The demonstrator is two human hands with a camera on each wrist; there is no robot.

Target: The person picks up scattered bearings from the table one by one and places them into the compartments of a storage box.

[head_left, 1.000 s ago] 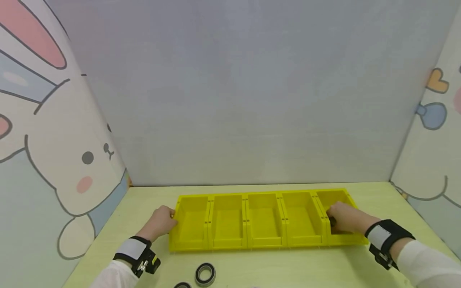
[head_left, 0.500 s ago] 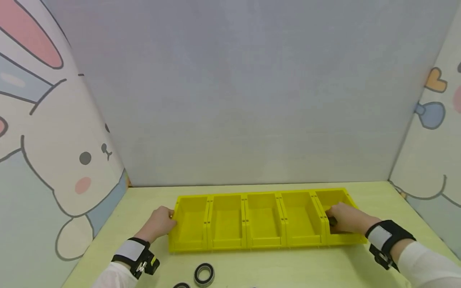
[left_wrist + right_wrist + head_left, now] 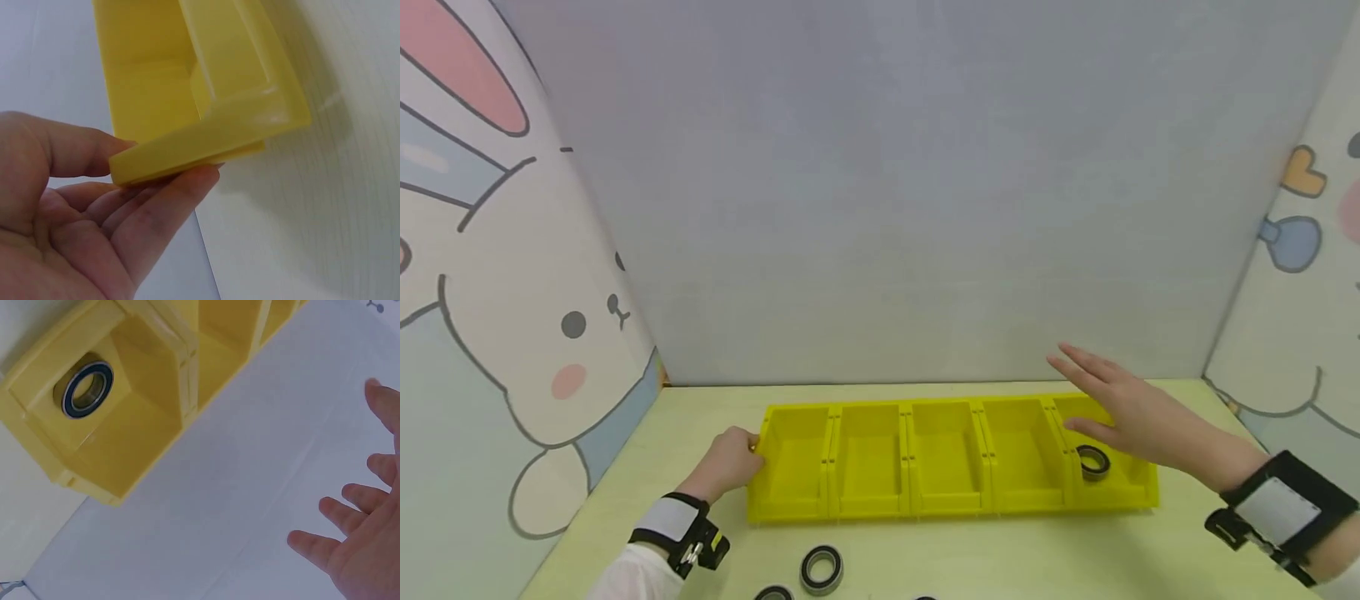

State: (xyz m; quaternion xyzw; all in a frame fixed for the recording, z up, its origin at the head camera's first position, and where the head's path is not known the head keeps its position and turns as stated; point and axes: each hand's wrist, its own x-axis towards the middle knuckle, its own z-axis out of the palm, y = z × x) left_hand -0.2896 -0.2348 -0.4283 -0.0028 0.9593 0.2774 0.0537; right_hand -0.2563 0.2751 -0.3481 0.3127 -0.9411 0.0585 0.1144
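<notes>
A row of joined yellow bins [image 3: 951,504] stands on the table. My left hand [image 3: 724,463] grips the left end of the row; in the left wrist view its thumb and fingers [image 3: 172,212] pinch the bin's side edge. My right hand [image 3: 1138,412] hovers above the rightmost bin, fingers spread and holding nothing. Inside that bin a ball bearing [image 3: 1093,462], with a black seal and steel ring, lies near the front left. The right wrist view shows the same bearing [image 3: 87,389] apart from the hand.
Another bearing [image 3: 822,570] lies on the table in front of the bins. A second one [image 3: 774,592] is cut off by the lower edge, as is a dark rim [image 3: 927,597] further right. A grey wall [image 3: 880,208] rises behind the table, with cartoon-printed side panels.
My right hand has let go of the bearing in the rightmost bin and lifted up and out, its fingers spreading. My left hand keeps its grip on the left end.
</notes>
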